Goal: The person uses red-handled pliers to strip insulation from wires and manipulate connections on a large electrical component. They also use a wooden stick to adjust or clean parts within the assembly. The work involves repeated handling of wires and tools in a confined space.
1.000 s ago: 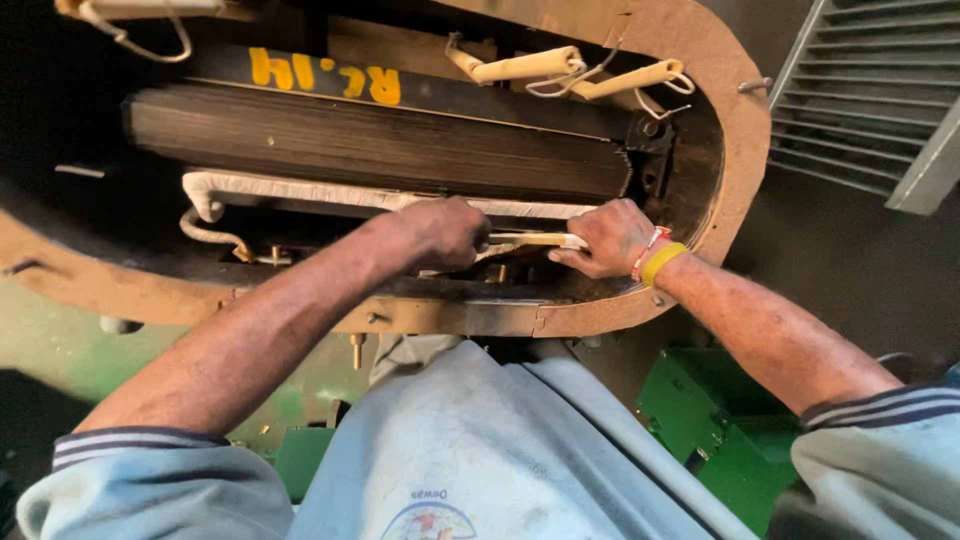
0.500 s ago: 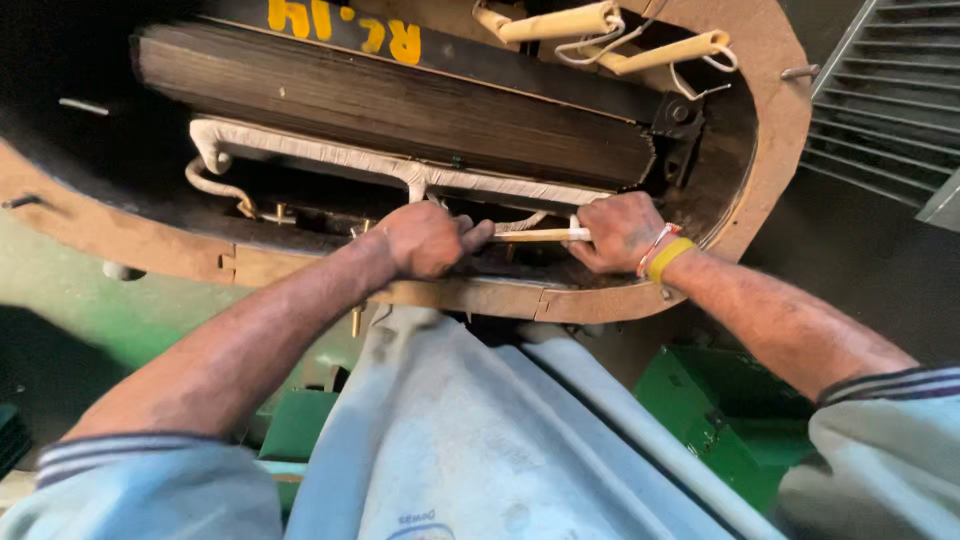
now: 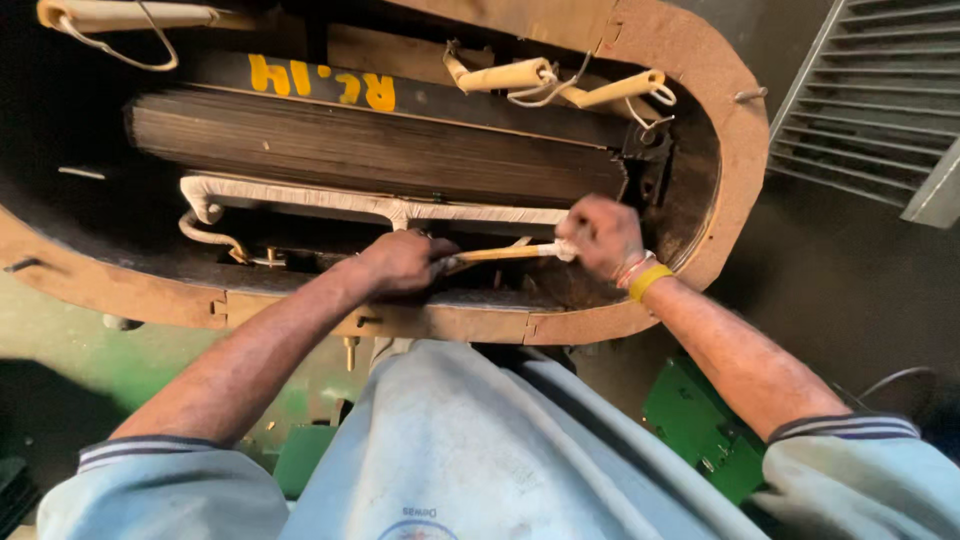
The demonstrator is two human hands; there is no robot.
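Both hands reach into an oval brown tank (image 3: 700, 110) that holds a dark laminated core (image 3: 370, 150). My left hand (image 3: 400, 262) is closed around one end of a thin tan lead (image 3: 505, 253) low inside the tank. My right hand (image 3: 600, 235), with a yellow band on the wrist, grips the other end, where white tape is wound around it. A white-taped bar (image 3: 350, 202) runs across just behind the hands.
Cream-wrapped leads with loose white ties (image 3: 560, 82) stick out at the tank's upper right, another (image 3: 120, 15) at the upper left. A grey louvred panel (image 3: 880, 100) stands to the right. Green metal parts (image 3: 700, 425) lie on the floor below the rim.
My right hand has shifted right along the lead and my left hand a little left, so more of the tan lead shows between them. The view has tilted back up.
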